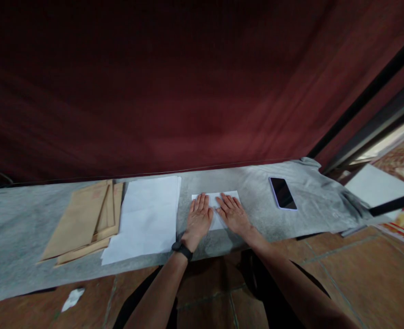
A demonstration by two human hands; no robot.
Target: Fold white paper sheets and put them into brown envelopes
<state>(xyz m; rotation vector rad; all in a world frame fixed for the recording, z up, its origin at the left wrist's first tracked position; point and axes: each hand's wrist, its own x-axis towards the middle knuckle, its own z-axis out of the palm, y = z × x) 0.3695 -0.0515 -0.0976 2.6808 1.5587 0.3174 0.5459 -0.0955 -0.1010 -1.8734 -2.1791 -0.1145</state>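
A small white sheet of paper [217,222], which looks folded, lies on the grey cloth in front of me. My left hand [199,217] rests flat on its left part, fingers stretched out and pointing away from me. On the right part my right hand [233,214] lies flat too, its fingers spread. The two thumbs come close together over the middle of the paper. Both hands press down from above without gripping anything, and they hide much of the sheet. A dark watch [183,250] sits on my left wrist.
Left of my hands lies a stack of white paper [147,219], with several brown envelopes [82,219] beyond it. A phone [283,193] lies to the right on the grey cloth [253,183]. Dark red fabric [195,100] rises behind. Crumpled white paper [73,299] is on the tiled floor.
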